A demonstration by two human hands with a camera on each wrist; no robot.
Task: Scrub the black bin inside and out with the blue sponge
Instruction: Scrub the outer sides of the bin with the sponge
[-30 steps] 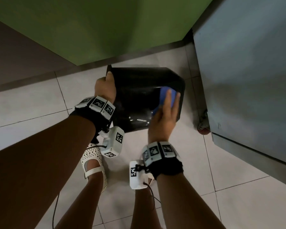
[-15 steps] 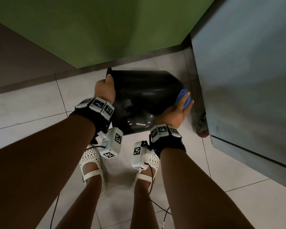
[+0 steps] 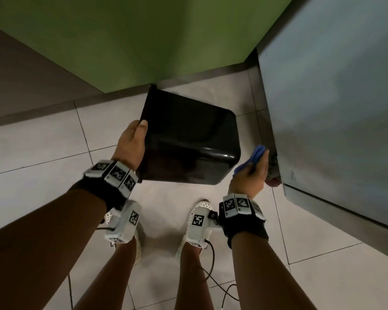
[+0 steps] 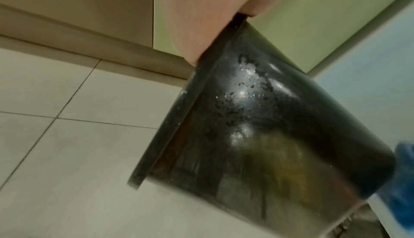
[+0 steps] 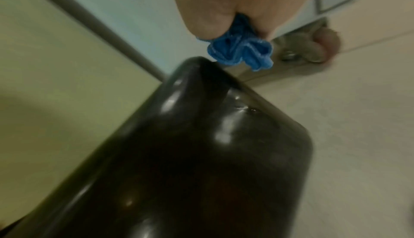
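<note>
The black bin [image 3: 188,144] hangs above the floor on its side, its mouth to the left and its glossy base to the right. My left hand [image 3: 132,142] grips the rim, thumb on the outer wall; the left wrist view shows the wet, speckled wall [image 4: 257,118]. My right hand [image 3: 253,173] holds the crumpled blue sponge [image 3: 254,156] just right of the bin's base corner, a small gap away. In the right wrist view the sponge [image 5: 241,52] bulges out between thumb and fingers above the bin's base [image 5: 212,144].
A grey-blue cabinet [image 3: 334,97] on a castor wheel [image 3: 272,177] stands close on the right, right behind my right hand. A green wall [image 3: 143,41] and dark skirting lie beyond the bin. My feet in white shoes [image 3: 197,222] stand on the pale tiled floor below.
My right hand slid the sponge from the bin's front wall round its right side and came off to the right. My left hand turned the bin, so its base now points lower right.
</note>
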